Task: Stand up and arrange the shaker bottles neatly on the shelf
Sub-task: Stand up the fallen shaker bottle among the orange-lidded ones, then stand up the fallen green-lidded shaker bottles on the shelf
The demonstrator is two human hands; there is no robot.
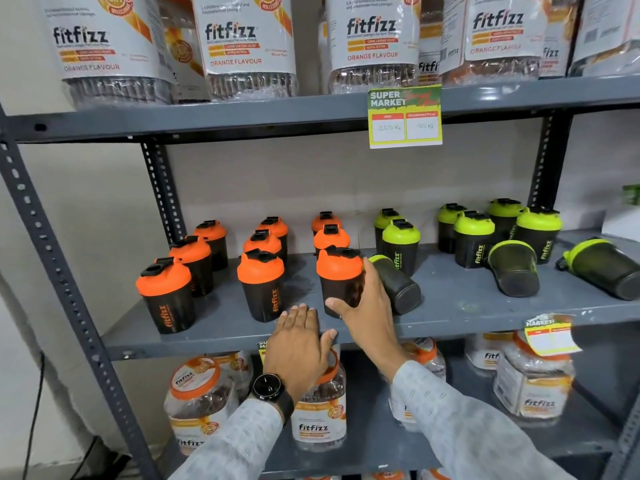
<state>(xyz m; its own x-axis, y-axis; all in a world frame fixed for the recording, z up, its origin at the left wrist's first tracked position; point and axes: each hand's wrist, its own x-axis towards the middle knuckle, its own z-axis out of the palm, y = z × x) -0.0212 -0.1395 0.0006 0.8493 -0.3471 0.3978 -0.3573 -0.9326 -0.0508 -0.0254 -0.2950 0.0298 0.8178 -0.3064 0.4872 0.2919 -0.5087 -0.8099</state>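
While right hand (367, 306) grips upright orange shaker (341, 282), green shaker (398, 284) lies base-forward.

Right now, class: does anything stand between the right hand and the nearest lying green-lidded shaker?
Nothing visible does. The right hand grips an upright orange-lidded shaker, and the lying green-lidded shaker rests directly beside that hand, on its right.

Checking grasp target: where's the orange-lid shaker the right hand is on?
Head view, middle shelf, front centre: the orange-lid shaker stands upright under the right hand, beside a toppled green-lid shaker.
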